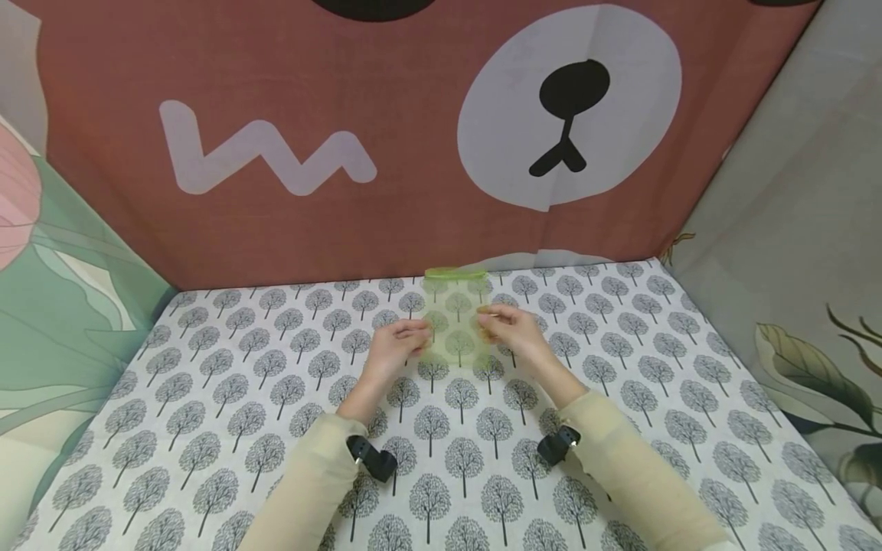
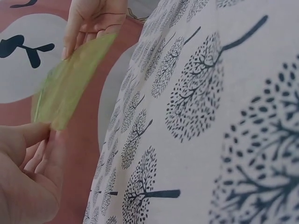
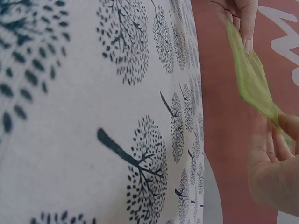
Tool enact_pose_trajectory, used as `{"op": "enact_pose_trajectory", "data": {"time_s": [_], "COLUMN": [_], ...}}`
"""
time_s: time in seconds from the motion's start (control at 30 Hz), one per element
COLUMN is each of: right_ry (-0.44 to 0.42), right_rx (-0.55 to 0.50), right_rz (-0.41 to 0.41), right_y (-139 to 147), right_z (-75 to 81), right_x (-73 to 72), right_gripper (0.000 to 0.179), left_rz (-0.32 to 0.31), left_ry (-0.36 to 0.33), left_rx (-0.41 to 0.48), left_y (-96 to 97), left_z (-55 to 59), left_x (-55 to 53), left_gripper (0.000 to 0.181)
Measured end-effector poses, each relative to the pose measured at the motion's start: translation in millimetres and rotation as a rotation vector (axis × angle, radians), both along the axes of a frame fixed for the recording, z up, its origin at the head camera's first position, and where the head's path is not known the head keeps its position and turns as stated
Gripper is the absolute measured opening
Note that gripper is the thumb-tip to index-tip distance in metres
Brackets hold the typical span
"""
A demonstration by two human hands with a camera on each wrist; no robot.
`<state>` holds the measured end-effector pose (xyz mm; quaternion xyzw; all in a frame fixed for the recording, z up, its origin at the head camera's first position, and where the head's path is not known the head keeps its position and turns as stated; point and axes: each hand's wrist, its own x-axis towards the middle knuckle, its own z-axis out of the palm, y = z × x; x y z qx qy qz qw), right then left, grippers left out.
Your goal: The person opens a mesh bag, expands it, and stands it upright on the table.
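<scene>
Between the two hands hangs a thin, see-through yellow-green plastic bag (image 1: 456, 321) with a brighter green strip along its far edge. My left hand (image 1: 397, 346) pinches its left side between thumb and fingers. On the opposite side, my right hand (image 1: 512, 330) pinches the other edge. Both wrist views show the sheet of the bag (image 2: 70, 84) stretched from one hand to the other, raised off the cloth. In the right wrist view the bag (image 3: 252, 79) looks slightly folded. Whether anything is inside cannot be made out; tree prints show through it.
A white cloth with printed trees (image 1: 427, 490) covers the table. Behind it rises a reddish-brown curtain (image 1: 310, 237) with a bear face. Patterned hangings stand at the left (image 1: 69, 306) and right (image 1: 799, 229). Each wrist carries a small black camera (image 1: 372, 459).
</scene>
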<state>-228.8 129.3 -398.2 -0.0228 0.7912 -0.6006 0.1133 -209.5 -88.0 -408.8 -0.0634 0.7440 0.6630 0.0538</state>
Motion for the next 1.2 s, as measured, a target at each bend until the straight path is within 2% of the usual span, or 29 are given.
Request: {"op": "enact_pose_trajectory", "data": {"time_s": [0.1,0.2,0.37,0.63,0.73,0.9,1.07,1.2], "right_ry": [-0.03,-0.072,-0.065,-0.017,-0.024,-0.031,-0.086,-0.127], "right_rx": [0.016,-0.004,-0.017,0.015,0.005,0.015,-0.002,-0.031], "right_rz": [0.077,0.117,0.087,0.032,0.022,0.05,0.099,0.092], "right_y": [-0.6,-1.1,-1.2,0.0,-0.6,-0.7,-0.6,-1.3], "right_z": [-1.1,-3.9,-4.5,0.1,0.7,0.9,1.8,1.5], "right_x": [2.4,4.4,3.7,1.5,2.1,3.6,4.5,3.5], "right_gripper": [0.05,0.054,0.048,0.042,0.042,0.046,0.054,0.053], "left_rz": [0.022,0.029,0.005,-0.118,-0.136,-0.103,-0.045,-0.008], "left_ry": [0.016,0.028,0.027,0.026,0.018,0.027,0.036,0.03], "left_rx": [0.001,0.002,0.022,0.044,0.052,0.033,0.006,0.002], "left_y": [-1.2,-1.5,-2.0,-1.2,-0.8,0.0,0.5,0.1], "left_z": [0.3,0.3,0.2,-0.3,-0.6,-1.4,-2.5,-3.6], "left_x": [-0.4,0.1,0.5,3.4,4.5,5.0,3.2,1.7], "left_gripper": [0.027,0.028,0.032,0.052,0.057,0.058,0.05,0.041]}}
